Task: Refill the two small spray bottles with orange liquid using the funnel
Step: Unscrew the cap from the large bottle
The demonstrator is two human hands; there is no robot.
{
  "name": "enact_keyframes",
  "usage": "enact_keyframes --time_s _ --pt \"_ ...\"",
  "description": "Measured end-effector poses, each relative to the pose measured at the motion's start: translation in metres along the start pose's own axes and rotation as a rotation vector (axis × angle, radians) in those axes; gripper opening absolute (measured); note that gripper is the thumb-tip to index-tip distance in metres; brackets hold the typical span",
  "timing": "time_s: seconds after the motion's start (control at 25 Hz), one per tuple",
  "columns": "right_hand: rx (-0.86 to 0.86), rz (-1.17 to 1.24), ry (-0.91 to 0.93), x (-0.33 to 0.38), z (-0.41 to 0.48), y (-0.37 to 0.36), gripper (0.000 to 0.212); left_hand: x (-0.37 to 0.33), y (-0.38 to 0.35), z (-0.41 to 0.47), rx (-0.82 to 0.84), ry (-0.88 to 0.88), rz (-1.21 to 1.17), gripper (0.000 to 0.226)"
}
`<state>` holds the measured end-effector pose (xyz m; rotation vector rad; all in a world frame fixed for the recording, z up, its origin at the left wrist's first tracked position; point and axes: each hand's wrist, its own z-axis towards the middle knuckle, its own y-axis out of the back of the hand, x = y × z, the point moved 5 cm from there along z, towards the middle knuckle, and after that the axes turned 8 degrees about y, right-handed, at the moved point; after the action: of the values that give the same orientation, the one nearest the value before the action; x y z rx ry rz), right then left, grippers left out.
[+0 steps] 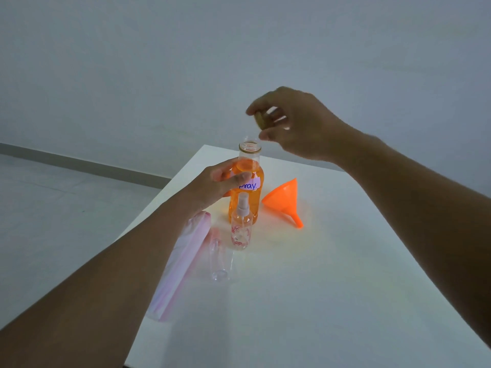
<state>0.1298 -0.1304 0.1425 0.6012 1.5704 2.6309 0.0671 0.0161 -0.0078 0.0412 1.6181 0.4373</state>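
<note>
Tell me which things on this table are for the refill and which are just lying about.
For the job: large orange bottle, its cap in right hand, funnel, flowered spray bottle, clear spray bottle lying down.
Lying about: pink striped pouch.

You have one large bottle (245,192) of orange liquid on the bench (332,274), open at the neck, and one gold cap (261,119) lifted off it. Small spray bottles come to two: one standing with a flower print (241,232), one clear and lying on its side (218,258). There is one orange funnel (284,199), tipped over. One pink-and-white folded packet (180,264) lies at the left. Two hands are in view, your left hand (216,181) and your right hand (297,123).
</note>
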Motion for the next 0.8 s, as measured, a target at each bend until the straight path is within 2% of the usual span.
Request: enact_keyframes --time_s 0.08,0.12,0.24,0.4,0.6,0.8 --pt "-0.197 0.072 -0.110 -0.014 -0.036 -0.002 0.035 -0.003 -0.003 -0.002 0.013 0.001 -0.033 0.036" --pt "-0.239 0.101 -0.177 -0.024 -0.057 -0.014 0.032 -0.004 -0.003 -0.003 0.013 0.008 -0.054 0.033" --pt "-0.218 0.198 -0.358 -0.043 -0.116 -0.065 0.024 -0.011 -0.001 -0.003 0.044 0.031 -0.062 0.031" --pt "-0.114 0.182 -0.483 -0.052 -0.161 -0.122 0.020 0.003 0.007 0.000 0.084 0.172 -0.179 0.053" --pt "-0.138 0.188 -0.516 -0.057 -0.168 -0.138 0.008 0.022 0.006 0.000 0.162 0.177 0.177 0.045" --pt "-0.151 0.209 -0.497 -0.057 -0.172 -0.136 0.012 0.013 -0.002 0.000 0.093 0.144 0.249 0.046"
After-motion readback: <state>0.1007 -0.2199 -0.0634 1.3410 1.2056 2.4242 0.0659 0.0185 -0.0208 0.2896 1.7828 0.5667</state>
